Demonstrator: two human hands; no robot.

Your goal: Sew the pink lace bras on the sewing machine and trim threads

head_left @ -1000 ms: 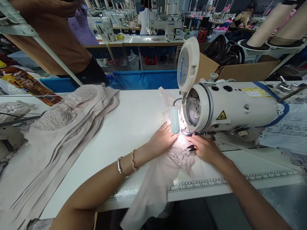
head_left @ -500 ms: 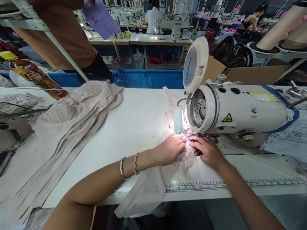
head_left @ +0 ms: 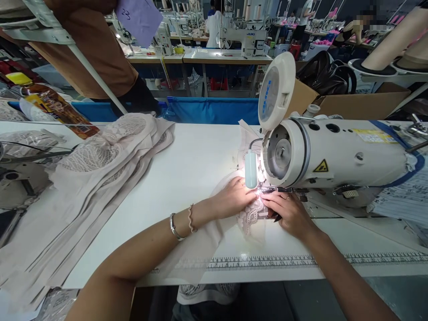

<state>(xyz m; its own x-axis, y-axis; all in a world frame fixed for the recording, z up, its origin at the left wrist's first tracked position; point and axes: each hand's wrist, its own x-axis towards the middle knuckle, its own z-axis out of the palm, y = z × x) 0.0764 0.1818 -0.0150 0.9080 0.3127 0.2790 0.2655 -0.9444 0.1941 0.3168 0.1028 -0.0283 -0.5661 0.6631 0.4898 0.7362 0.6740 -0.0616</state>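
Pale pink lace fabric (head_left: 251, 217) lies under the lit needle area of a white sewing machine (head_left: 337, 154). My left hand (head_left: 232, 198) rests flat on the fabric left of the needle, fingers extended and slightly spread. On the other side, my right hand (head_left: 289, 211) has its fingers stretched towards the needle over the lace edge, with a small dark object partly hidden beneath its palm. Sheer cloth (head_left: 197, 254) trails from the lace under my left wrist to the table's front edge. A lamp (head_left: 250, 169) hangs just above my left fingertips.
Layered beige lace pieces (head_left: 110, 178) cover the left of the table (head_left: 197, 156). Behind them leans a bottle (head_left: 56, 107). A ruler strip (head_left: 261, 264) runs along the front edge. A cardboard box (head_left: 364, 104) stands behind the machine; a person in brown (head_left: 90, 58) stands back left.
The lace and sheer cloth have shifted forward under the needle, and the trailing cloth has moved left off the front edge. The machine's exposed wheel has turned. Both hands remain beside the needle.
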